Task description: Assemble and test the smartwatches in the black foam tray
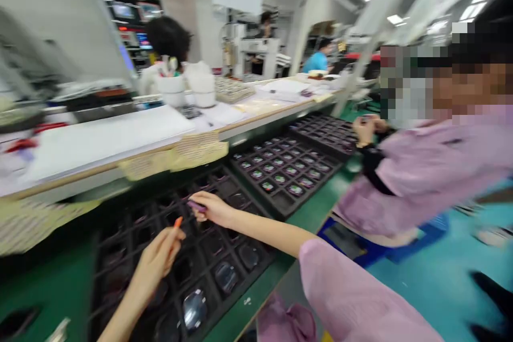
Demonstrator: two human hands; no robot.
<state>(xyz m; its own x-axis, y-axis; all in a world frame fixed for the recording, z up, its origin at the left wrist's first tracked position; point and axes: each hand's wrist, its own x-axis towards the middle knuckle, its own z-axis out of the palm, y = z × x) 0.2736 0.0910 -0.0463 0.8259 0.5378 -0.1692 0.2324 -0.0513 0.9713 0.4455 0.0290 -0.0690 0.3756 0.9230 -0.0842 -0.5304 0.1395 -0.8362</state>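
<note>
My left hand (158, 262) pinches a thin orange-tipped stick (178, 222) above a black compartment tray (212, 246). My right hand (212, 209) grips a small purple piece (196, 206) between its fingers, just over the tray's upper cells. Clear domed lens-like pieces (195, 309) lie in the tray's nearer cells. Its cells under my hands look dark, and blur hides what they hold. Beyond it, a second black tray (284, 171) holds several small pieces with coloured centres in rows.
A co-worker in a pink smock (425, 171) leans in at the right, hands (371, 129) over a third black tray (324, 133). A long bench (108, 141) with white sheets and white cups runs behind the trays. A blue crate (352, 243) sits on the teal floor.
</note>
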